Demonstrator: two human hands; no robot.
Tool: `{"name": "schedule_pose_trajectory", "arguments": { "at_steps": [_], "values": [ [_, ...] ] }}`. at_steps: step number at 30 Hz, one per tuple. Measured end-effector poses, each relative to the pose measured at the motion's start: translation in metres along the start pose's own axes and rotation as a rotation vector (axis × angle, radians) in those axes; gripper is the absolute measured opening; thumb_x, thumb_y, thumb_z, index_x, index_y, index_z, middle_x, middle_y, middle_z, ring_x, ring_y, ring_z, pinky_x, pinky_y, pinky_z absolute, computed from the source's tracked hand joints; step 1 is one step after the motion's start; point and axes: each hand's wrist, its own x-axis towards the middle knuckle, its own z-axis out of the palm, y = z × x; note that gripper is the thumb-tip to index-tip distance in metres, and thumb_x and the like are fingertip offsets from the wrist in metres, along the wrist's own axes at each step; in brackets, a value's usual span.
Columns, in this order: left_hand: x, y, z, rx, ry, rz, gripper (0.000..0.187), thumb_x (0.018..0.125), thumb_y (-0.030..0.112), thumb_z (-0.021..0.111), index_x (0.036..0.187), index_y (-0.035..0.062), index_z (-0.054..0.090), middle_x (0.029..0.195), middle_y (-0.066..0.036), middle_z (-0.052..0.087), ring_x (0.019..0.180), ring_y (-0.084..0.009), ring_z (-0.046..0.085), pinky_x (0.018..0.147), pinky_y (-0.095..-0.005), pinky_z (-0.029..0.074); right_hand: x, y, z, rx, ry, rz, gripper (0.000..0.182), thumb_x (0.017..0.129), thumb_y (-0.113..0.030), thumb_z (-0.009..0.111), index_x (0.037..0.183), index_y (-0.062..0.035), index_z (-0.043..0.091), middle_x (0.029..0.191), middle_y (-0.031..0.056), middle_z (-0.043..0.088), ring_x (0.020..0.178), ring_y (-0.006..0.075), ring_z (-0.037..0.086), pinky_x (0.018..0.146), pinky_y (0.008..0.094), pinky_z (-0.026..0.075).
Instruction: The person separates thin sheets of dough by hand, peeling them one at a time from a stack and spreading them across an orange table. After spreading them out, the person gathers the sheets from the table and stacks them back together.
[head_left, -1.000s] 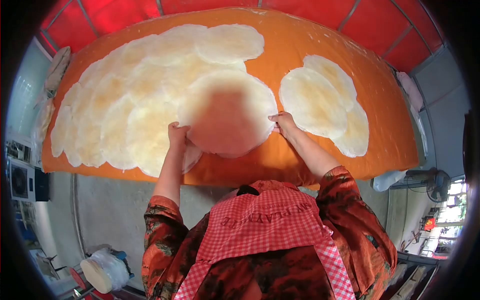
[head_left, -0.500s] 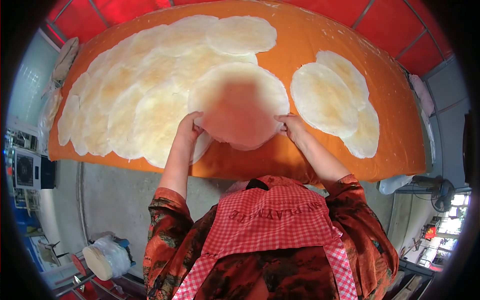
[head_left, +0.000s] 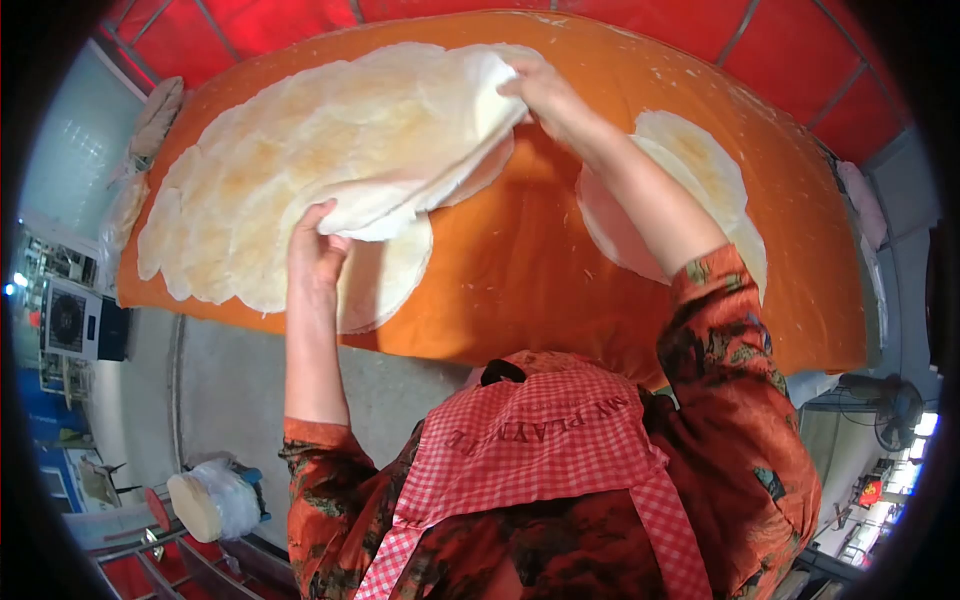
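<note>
A thin, pale round sheet [head_left: 385, 203] hangs bent between my two hands, above the left group of sheets. My left hand [head_left: 318, 245] pinches its near left edge. Farther off and to the right, my right hand [head_left: 540, 90] grips its other edge with fingers closed. Beneath and beyond it, overlapping round sheets [head_left: 250, 170] with light brown patches cover the left of the orange cloth [head_left: 510, 290]. Part of one sheet [head_left: 385, 280] shows beside my left wrist.
More round sheets [head_left: 695, 165] lie on the right of the cloth, partly behind my right forearm. Red panels [head_left: 660, 30] border the far edge. A plastic-wrapped round stack [head_left: 212, 503] stands low at the left, and a fan [head_left: 897, 415] at the right.
Both hands have moved left with the sheet, my right hand also far forward. The sheet, earlier spread flat in front of me, is now bent over the left group.
</note>
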Motion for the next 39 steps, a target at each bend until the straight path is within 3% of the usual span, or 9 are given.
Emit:
{"name": "schedule_pose_trajectory", "arguments": {
  "at_steps": [5,7,10,13,16,22,30,34,39],
  "values": [
    [-0.060,-0.025,0.033,-0.093,0.034,0.170,0.011,0.084,0.000,0.059,0.094,0.0002,0.055,0.094,-0.013,0.064,0.085,-0.0233,0.065,0.072,-0.0327,0.058,0.044,-0.002,-0.017,0.208,-0.028,0.063,0.021,0.089,-0.006,0.051,0.108,0.0006,0.056,0.084,0.0043,0.060,0.060,0.0105,0.055,0.046,0.0209,0.045],
    [-0.059,-0.077,0.016,-0.070,0.089,0.055,0.017,0.085,0.003,0.059,0.099,-0.0006,0.052,0.094,-0.011,0.063,0.079,-0.0193,0.066,0.064,-0.0272,0.058,0.044,0.037,-0.034,-0.041,0.032,0.053,0.014,0.090,-0.016,0.054,0.081,-0.0061,0.059,0.068,0.0031,0.057,0.050,0.0116,0.051,0.041,0.0251,0.038],
    [-0.042,-0.182,-0.002,-0.287,0.083,-0.111,0.017,0.086,0.002,0.056,0.102,-0.0021,0.050,0.098,-0.015,0.062,0.085,-0.0248,0.066,0.072,-0.0309,0.059,-0.018,0.100,-0.028,-0.003,0.328,-0.018,0.032,0.087,-0.025,0.056,0.058,-0.0099,0.053,0.050,0.0024,0.050,0.044,0.0110,0.046,0.039,0.0275,0.033],
    [-0.025,-0.249,-0.018,-0.408,0.250,-0.210,0.019,0.086,0.002,0.056,0.103,-0.0025,0.049,0.101,-0.017,0.061,0.089,-0.0295,0.065,0.076,-0.0326,0.060,-0.131,0.127,-0.001,-0.111,0.383,0.355,0.038,0.085,-0.030,0.060,0.053,-0.0099,0.053,0.049,0.0046,0.052,0.043,0.0144,0.046,0.042,0.0318,0.034],
    [-0.021,-0.268,-0.020,-0.411,0.247,-0.248,0.019,0.087,0.003,0.055,0.105,-0.0019,0.049,0.102,-0.017,0.061,0.091,-0.0302,0.065,0.077,-0.0333,0.060,-0.185,0.177,0.018,0.341,-0.060,0.859,0.033,0.089,-0.037,0.061,0.087,-0.0036,0.062,0.077,0.0100,0.064,0.064,0.0193,0.062,0.061,0.0317,0.051],
    [-0.032,-0.279,0.010,-0.443,0.171,-0.339,0.021,0.089,0.007,0.058,0.105,-0.0040,0.050,0.102,-0.019,0.062,0.092,-0.0316,0.064,0.080,-0.0362,0.059,-0.161,0.208,0.040,0.791,0.010,0.572,0.033,0.089,-0.033,0.061,0.100,-0.0019,0.060,0.089,0.0102,0.065,0.077,0.0211,0.064,0.076,0.0333,0.052],
    [-0.095,-0.249,-0.030,0.063,-0.122,-0.363,0.011,0.092,0.006,0.053,0.103,0.0058,0.052,0.088,-0.008,0.061,0.081,-0.0198,0.060,0.074,-0.0316,0.052,-0.144,0.174,0.002,0.329,0.108,0.817,0.023,0.081,-0.019,0.065,0.097,-0.0026,0.062,0.088,0.0088,0.066,0.080,0.0212,0.064,0.067,0.0315,0.051],
    [-0.072,-0.205,-0.095,0.373,0.318,0.332,0.021,0.087,0.004,0.056,0.105,0.0062,0.046,0.089,-0.003,0.055,0.075,-0.0118,0.055,0.065,-0.0243,0.048,-0.113,0.238,-0.027,-0.566,0.531,0.044,0.019,0.075,-0.018,0.070,0.081,-0.0029,0.061,0.082,0.0098,0.066,0.077,0.0201,0.064,0.067,0.0321,0.049],
    [-0.062,-0.181,-0.093,0.318,0.375,0.066,0.030,0.086,0.004,0.056,0.112,0.0042,0.042,0.095,-0.006,0.053,0.082,-0.0157,0.057,0.066,-0.0279,0.050,-0.053,0.252,-0.018,-0.759,0.553,0.183,0.022,0.069,-0.020,0.074,0.076,-0.0032,0.062,0.072,0.0103,0.066,0.069,0.0214,0.064,0.062,0.0340,0.049]
  ]
}}
